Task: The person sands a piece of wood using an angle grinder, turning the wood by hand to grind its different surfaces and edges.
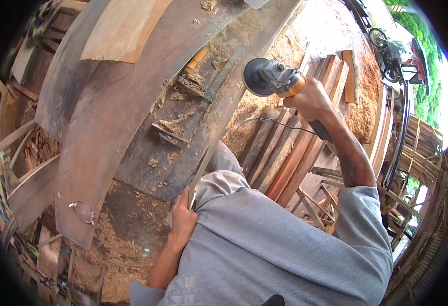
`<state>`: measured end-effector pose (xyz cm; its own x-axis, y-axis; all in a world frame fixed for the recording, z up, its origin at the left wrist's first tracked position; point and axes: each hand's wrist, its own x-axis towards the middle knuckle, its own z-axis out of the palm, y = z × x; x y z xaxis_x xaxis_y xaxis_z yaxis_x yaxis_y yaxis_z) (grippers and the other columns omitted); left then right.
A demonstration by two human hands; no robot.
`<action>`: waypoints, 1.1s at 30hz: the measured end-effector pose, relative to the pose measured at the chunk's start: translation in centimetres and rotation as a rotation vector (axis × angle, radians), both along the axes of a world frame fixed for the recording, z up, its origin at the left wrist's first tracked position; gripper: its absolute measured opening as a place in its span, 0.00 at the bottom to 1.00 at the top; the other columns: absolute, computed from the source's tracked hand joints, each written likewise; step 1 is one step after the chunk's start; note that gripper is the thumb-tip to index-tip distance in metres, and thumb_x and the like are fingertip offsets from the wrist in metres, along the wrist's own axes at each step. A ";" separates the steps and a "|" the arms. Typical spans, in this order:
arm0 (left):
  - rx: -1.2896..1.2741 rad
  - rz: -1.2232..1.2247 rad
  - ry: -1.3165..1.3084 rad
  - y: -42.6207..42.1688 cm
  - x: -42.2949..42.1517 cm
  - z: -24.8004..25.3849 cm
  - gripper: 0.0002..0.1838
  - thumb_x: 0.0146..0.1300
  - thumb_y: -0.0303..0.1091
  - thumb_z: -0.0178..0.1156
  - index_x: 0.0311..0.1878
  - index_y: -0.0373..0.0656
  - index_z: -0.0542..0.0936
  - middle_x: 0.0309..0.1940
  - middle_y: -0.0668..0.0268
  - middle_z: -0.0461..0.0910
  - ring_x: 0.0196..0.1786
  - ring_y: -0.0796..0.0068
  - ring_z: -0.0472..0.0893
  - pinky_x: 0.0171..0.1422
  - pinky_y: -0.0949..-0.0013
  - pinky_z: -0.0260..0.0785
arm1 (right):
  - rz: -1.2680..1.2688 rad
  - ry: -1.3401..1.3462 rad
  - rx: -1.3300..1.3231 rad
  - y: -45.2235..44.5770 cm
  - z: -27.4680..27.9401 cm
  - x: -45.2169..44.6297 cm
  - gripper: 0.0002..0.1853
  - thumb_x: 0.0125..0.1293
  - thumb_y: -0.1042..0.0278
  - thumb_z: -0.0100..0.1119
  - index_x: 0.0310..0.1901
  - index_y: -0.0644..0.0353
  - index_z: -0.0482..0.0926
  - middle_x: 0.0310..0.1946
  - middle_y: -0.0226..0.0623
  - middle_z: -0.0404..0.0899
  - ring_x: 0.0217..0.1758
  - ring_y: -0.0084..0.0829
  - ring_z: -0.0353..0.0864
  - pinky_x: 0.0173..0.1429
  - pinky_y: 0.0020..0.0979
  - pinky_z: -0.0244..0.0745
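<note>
My right hand (313, 99) is closed round the body of an angle grinder (285, 80), which has a yellow-orange housing and a round dark disc. It is held up at the right side of a long wooden board (219, 133), its disc near the board's edge. Whether the disc touches the wood I cannot tell. A thin cord (270, 119) runs near the grinder. Close to my body, my left hand (184, 218) grips the near end of the board, fingers wrapped at its edge.
Left of the board, a bench top (147, 168) carries wood shavings, metal-edged pieces (170, 135) and an orange handle (197, 60). A large curved panel (99, 132) lies farther left. Stacked timber (285, 158) and sawdust (364, 115) are at right. A motorcycle (379, 38) stands behind.
</note>
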<state>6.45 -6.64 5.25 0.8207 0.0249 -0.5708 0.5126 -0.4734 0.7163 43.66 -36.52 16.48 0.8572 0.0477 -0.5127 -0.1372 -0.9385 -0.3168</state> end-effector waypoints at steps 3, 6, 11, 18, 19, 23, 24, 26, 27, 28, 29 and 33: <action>0.008 0.010 0.006 -0.1 -0.1 0.1 0.37 0.53 0.14 0.53 0.72 0.27 0.71 0.56 0.36 0.78 0.59 0.32 0.79 0.65 0.47 0.72 | 0.021 -0.036 0.019 0.0 0.0 0.9 0.22 0.47 0.61 0.75 0.37 0.73 0.87 0.24 0.44 0.86 0.26 0.34 0.87 0.34 0.37 0.82; 0.010 0.020 0.014 -0.3 0.0 0.2 0.37 0.53 0.14 0.53 0.71 0.27 0.72 0.55 0.36 0.79 0.60 0.32 0.78 0.66 0.47 0.72 | 0.043 -0.048 -0.024 -0.2 -0.2 2.1 0.21 0.47 0.61 0.75 0.37 0.73 0.88 0.25 0.44 0.86 0.25 0.33 0.86 0.33 0.37 0.82; 0.022 0.028 -0.087 -0.6 -0.5 -0.4 0.36 0.53 0.13 0.52 0.71 0.26 0.72 0.54 0.36 0.78 0.58 0.32 0.78 0.65 0.46 0.72 | 0.047 -0.057 -0.021 -1.3 -0.7 3.9 0.20 0.47 0.61 0.74 0.35 0.72 0.87 0.23 0.43 0.85 0.24 0.32 0.84 0.32 0.37 0.81; 0.019 0.000 -0.019 -0.6 -0.5 -0.2 0.38 0.53 0.13 0.55 0.73 0.27 0.71 0.55 0.37 0.78 0.59 0.33 0.78 0.67 0.48 0.71 | 0.009 -0.037 -0.021 -3.1 -1.0 6.3 0.17 0.47 0.61 0.72 0.32 0.67 0.85 0.21 0.36 0.82 0.22 0.26 0.80 0.29 0.33 0.78; 0.029 -0.003 -0.022 -0.6 -0.6 -0.2 0.38 0.53 0.13 0.56 0.73 0.27 0.70 0.55 0.38 0.78 0.59 0.34 0.78 0.68 0.49 0.71 | -0.030 -0.043 -0.023 -2.9 -1.0 6.3 0.17 0.48 0.61 0.72 0.32 0.68 0.85 0.21 0.35 0.82 0.23 0.25 0.80 0.28 0.34 0.78; 0.040 -0.014 -0.013 -0.5 -1.0 -0.3 0.40 0.52 0.14 0.57 0.75 0.28 0.69 0.57 0.40 0.78 0.60 0.36 0.78 0.68 0.50 0.71 | 0.032 -0.067 0.003 -2.4 -1.3 4.6 0.19 0.48 0.60 0.73 0.35 0.69 0.86 0.23 0.39 0.84 0.24 0.30 0.84 0.30 0.35 0.81; 0.040 -0.014 -0.012 -0.5 -1.1 -0.5 0.40 0.52 0.14 0.57 0.75 0.28 0.69 0.57 0.40 0.78 0.60 0.36 0.78 0.68 0.50 0.71 | 0.066 -0.057 0.030 -1.7 -1.0 3.6 0.22 0.47 0.59 0.74 0.36 0.72 0.88 0.25 0.43 0.86 0.26 0.32 0.86 0.31 0.36 0.83; 0.057 -0.028 -0.052 -0.6 -1.3 -0.8 0.40 0.53 0.14 0.56 0.74 0.28 0.70 0.58 0.40 0.78 0.61 0.36 0.78 0.68 0.50 0.71 | 0.071 -0.051 0.042 -1.3 -1.1 2.3 0.21 0.48 0.59 0.75 0.36 0.71 0.88 0.26 0.42 0.87 0.26 0.32 0.87 0.33 0.35 0.85; 0.060 -0.023 -0.048 -0.6 -1.2 -0.4 0.40 0.53 0.14 0.56 0.74 0.28 0.70 0.58 0.40 0.78 0.61 0.36 0.78 0.68 0.50 0.71 | 0.082 -0.048 0.038 -1.2 -1.1 1.9 0.20 0.48 0.59 0.75 0.36 0.71 0.88 0.26 0.42 0.87 0.26 0.31 0.86 0.33 0.34 0.84; 0.059 -0.025 -0.014 -0.5 -0.8 0.2 0.39 0.53 0.14 0.56 0.74 0.28 0.70 0.58 0.40 0.78 0.61 0.36 0.79 0.68 0.50 0.71 | 0.092 -0.045 0.035 -1.1 -1.2 1.7 0.20 0.49 0.60 0.75 0.35 0.71 0.88 0.26 0.42 0.86 0.25 0.31 0.86 0.32 0.34 0.84; 0.057 -0.030 0.018 -0.4 -0.5 0.5 0.39 0.53 0.15 0.56 0.74 0.28 0.70 0.58 0.39 0.78 0.61 0.36 0.79 0.68 0.50 0.72 | 0.092 -0.040 0.039 -1.1 -1.0 1.8 0.20 0.49 0.60 0.75 0.35 0.71 0.88 0.26 0.42 0.86 0.25 0.31 0.86 0.32 0.34 0.84; 0.056 -0.029 -0.035 -0.4 -0.9 -0.1 0.38 0.54 0.15 0.56 0.74 0.27 0.70 0.58 0.40 0.78 0.61 0.37 0.79 0.68 0.50 0.72 | 0.031 -0.018 0.032 -0.9 -0.3 1.7 0.19 0.49 0.61 0.75 0.34 0.71 0.87 0.24 0.41 0.85 0.24 0.30 0.85 0.30 0.34 0.83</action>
